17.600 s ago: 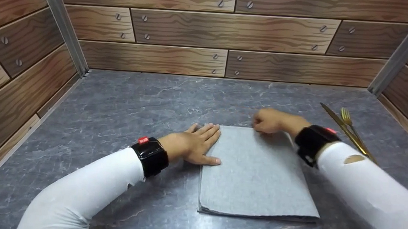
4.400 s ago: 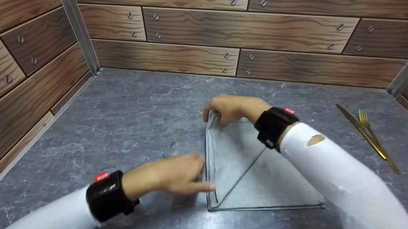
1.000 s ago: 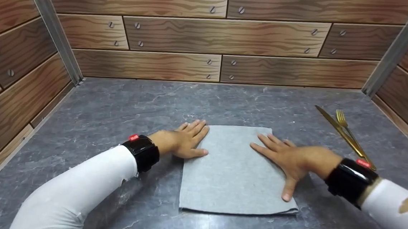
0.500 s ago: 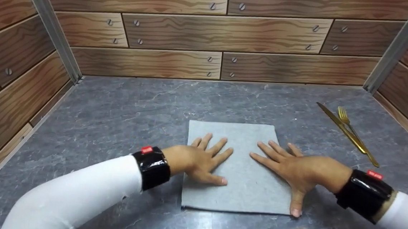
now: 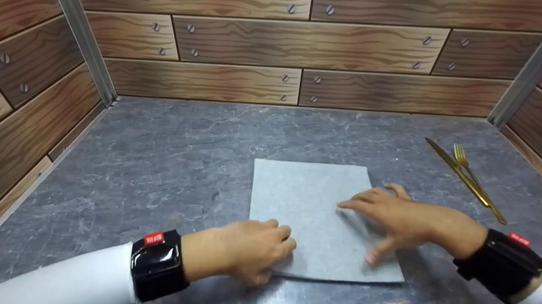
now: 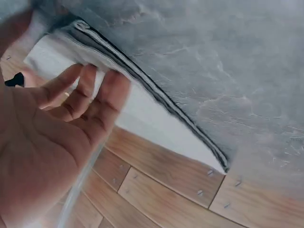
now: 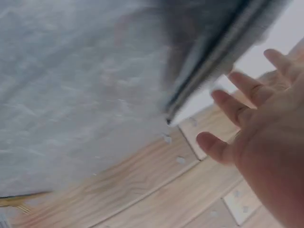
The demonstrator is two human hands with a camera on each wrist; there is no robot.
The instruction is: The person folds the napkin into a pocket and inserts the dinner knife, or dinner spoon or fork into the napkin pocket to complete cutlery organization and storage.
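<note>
Left hand (image 5: pixel 247 248), loosely bent, and right hand (image 5: pixel 397 220), spread, apart, are leaving flat contact with the folded, pale-grey rectangular cloth (image 5: pixel 304 192) between them, apparently ending smoothing.

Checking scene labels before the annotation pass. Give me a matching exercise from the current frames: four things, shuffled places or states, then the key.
Column one:
1. cloth
2. left hand
3. right hand
4. fork

Column two:
A. over the cloth's right side, fingers spread
B. gold, apart from both hands
C. light grey, folded
D. by the cloth's near left corner

Pairs: 1-C, 2-D, 3-A, 4-B
</note>
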